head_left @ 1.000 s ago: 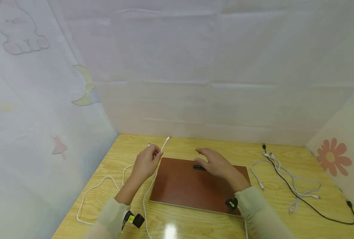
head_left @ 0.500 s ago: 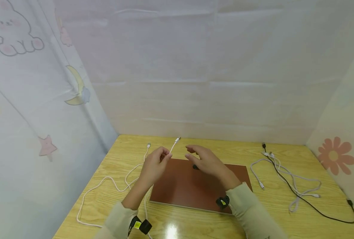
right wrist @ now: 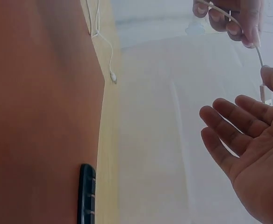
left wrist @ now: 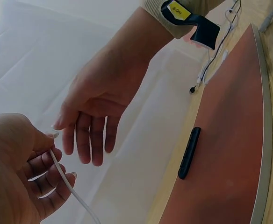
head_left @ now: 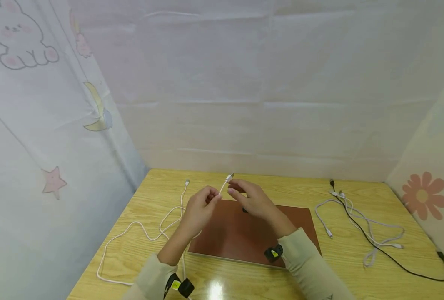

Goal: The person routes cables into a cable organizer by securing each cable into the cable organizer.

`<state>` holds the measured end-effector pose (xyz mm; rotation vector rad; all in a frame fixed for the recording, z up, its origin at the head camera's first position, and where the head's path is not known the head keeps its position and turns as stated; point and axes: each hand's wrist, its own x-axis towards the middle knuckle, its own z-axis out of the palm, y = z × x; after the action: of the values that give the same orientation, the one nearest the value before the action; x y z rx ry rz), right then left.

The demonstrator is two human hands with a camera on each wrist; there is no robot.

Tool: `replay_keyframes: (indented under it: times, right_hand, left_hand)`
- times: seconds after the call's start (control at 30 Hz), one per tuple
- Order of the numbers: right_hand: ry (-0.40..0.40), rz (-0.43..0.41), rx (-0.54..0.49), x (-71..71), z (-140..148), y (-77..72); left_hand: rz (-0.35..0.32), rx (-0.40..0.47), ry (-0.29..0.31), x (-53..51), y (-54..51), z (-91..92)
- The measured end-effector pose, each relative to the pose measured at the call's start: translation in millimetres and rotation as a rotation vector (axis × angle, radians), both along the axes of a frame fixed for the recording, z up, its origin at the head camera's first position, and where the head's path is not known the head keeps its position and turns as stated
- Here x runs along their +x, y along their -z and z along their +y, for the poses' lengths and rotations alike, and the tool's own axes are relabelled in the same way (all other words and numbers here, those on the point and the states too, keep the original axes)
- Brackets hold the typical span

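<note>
My left hand (head_left: 199, 210) pinches a white USB cable (left wrist: 71, 187) between thumb and fingers, a little below its plug (head_left: 229, 178). The plug points up and to the right, above the table. Beside it is my right hand (head_left: 255, 201), its fingers extended and its thumb close to the plug; whether the thumb touches it I cannot tell. Below the hands, a brown board (head_left: 240, 241) lies on the table. A black slotted cable clip (left wrist: 190, 153) rests on the board near its far edge; in the head view my right hand mostly hides it.
The white cable's slack (head_left: 111, 237) loops over the left of the wooden table (head_left: 162, 177), and a white plug (head_left: 187, 182) lies farther back. To the right lie tangled white cables (head_left: 370, 223) and a black cable (head_left: 402, 271). A fabric backdrop (head_left: 263, 125) stands behind.
My left hand has moved right with the cable, bringing its plug up to my right hand. My right hand has shifted left, toward the plug.
</note>
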<state>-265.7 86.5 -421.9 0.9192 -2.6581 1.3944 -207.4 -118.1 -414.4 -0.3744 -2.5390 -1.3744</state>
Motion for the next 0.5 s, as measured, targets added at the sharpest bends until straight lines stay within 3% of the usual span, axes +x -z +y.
replay_keyframes:
  times: [0.17, 0.37, 0.5]
  right_hand:
    - [0.016, -0.052, -0.084, 2.4, -3.9, -2.3]
    - [-0.008, -0.153, -0.263, 2.4, -7.6, -4.7]
    - [-0.028, -0.163, -0.36, 1.7, -9.5, -6.5]
  left_hand:
    - [0.0, 0.047, 0.024, 1.4, 1.4, 4.2]
    - [-0.039, 0.098, 0.082, 1.8, 4.6, 8.5]
    - [-0.066, 0.118, 0.103, 2.3, 5.8, 10.9]
